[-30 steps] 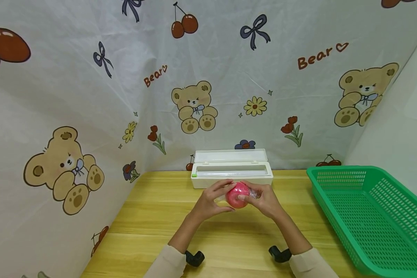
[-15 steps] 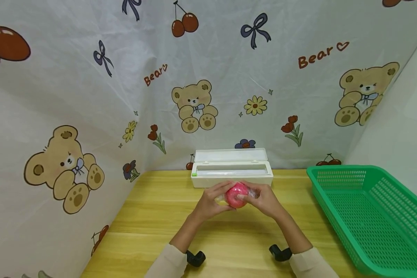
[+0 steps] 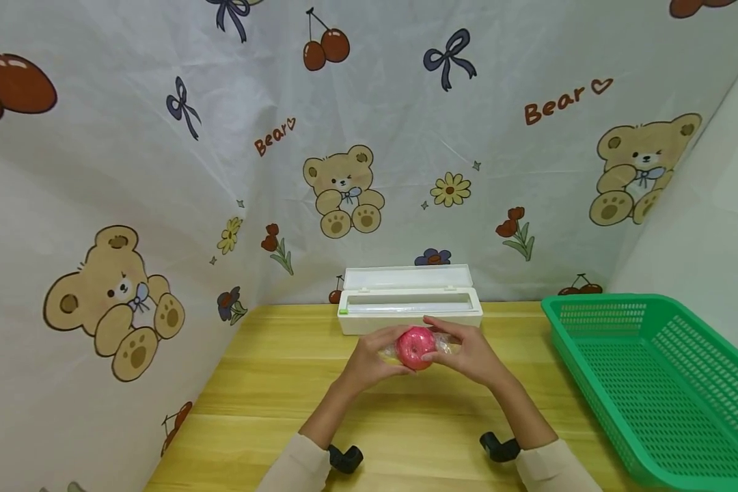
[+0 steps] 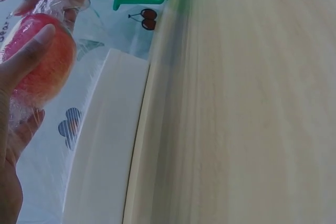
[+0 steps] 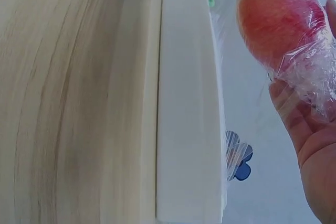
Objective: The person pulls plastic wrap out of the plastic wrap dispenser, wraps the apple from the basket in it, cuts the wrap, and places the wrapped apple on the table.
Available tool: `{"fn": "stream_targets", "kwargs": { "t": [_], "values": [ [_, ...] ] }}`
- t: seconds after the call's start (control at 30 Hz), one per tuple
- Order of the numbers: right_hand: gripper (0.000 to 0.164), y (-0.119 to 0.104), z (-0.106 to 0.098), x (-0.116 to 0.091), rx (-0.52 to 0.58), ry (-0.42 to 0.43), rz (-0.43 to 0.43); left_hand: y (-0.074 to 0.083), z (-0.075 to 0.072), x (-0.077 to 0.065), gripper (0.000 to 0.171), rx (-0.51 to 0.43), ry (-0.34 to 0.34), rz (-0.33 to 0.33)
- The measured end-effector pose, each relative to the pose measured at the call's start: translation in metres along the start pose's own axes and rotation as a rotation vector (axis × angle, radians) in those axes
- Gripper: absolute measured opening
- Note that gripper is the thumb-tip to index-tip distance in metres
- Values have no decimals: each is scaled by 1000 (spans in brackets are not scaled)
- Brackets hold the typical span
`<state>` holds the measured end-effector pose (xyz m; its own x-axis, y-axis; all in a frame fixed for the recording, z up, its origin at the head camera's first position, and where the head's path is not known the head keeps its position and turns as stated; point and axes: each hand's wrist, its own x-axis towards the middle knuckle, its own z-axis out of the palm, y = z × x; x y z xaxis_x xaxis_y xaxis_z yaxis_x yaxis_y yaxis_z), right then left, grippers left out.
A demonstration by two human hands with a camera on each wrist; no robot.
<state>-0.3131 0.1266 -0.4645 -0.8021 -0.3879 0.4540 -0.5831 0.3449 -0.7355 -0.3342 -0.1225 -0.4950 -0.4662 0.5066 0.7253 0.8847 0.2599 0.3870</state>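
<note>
Head view looks forward and down; wrist views (nearer, turned sideways) share the fruit (image 4: 50, 66).

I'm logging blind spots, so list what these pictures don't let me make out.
Head view: green basket, near right corner, cut off by the frame edges.
Head view: wrapped fruit, patch hidden under the right hand.
Left wrist view: left hand, partly cut off by the left edge.

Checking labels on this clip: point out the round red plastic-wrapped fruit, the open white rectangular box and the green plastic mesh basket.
Red fruit (image 3: 413, 348): head view, front middle.
White box (image 3: 400, 320): head view, front wall.
Green basket (image 3: 670, 403): head view, mesh floor.
</note>
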Motion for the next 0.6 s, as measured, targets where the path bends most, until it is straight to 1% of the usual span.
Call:
{"fn": "stream_targets", "kwargs": {
  "t": [0.13,0.27,0.4,0.6],
  "values": [
    [72,-1,-1,0,-17,-17,-9,-2,0,-1,85,-25,13,-31],
    [75,-1,0,0,-27,-40,-28,-4,0,-2,85,-40,11,-54],
    [76,0,0,0,-21,-47,-38,-3,-1,-2,85,-50,5,-64],
    [77,1,1,-1,-12,-67,-29,-2,-2,-1,84,-49,6,-88]
  ]
}}
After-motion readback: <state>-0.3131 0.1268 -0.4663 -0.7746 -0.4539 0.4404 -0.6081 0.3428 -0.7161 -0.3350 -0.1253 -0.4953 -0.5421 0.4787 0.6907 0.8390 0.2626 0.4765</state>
